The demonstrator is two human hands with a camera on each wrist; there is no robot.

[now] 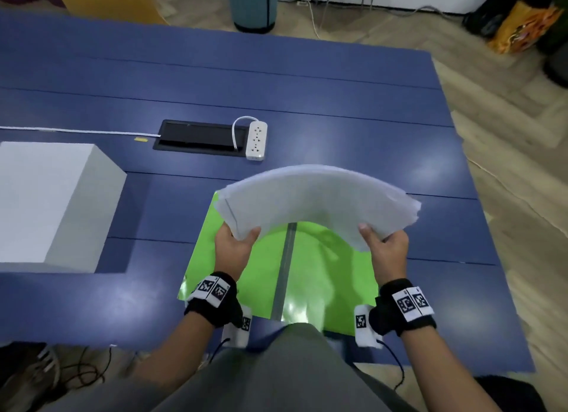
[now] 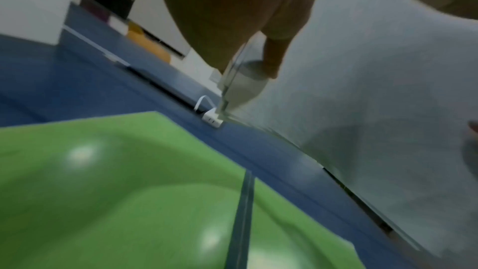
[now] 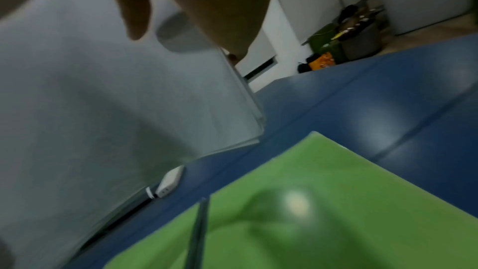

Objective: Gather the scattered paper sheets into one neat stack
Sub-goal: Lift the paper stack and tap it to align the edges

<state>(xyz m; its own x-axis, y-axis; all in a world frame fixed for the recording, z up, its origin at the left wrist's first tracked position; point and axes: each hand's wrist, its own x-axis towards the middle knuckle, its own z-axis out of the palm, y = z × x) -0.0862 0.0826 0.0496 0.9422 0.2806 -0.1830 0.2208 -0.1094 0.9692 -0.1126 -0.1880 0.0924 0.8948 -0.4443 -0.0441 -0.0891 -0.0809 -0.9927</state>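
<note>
— Looking from above, what is the biggest thing?

— It is the blue table [image 1: 307, 82]. On its left side stands a white box [image 1: 52, 196], and near the middle lies a black slot [image 1: 199, 138] with a white power strip [image 1: 256, 139] just beside it, at the right end.

— And in front of the person?

— A green mat [image 1: 322, 273] lies flat on the table, with a grey strip [image 1: 287, 270] running down its middle.

— Where are the paper sheets?

— The paper stack [image 1: 316, 196] is in the air above the mat, not touching it. It is bent upward like an arch, high in the middle, with both ends lower. The edges at the right end are a little fanned, not fully even.

— How do the hands hold it?

— The left hand [image 1: 233, 245] pinches the left end, thumb on the top and the fingers [image 2: 274, 56] under the sheets. The right hand [image 1: 387, 252] pinches the right end in the same way, thumb above and fingers [image 3: 137, 13] below. Both wrists carry black bands with printed markers.

— Do the wrist views show more?

— They are blurred, but the underside of the sheets, the mat and the power strip are visible there.
</note>
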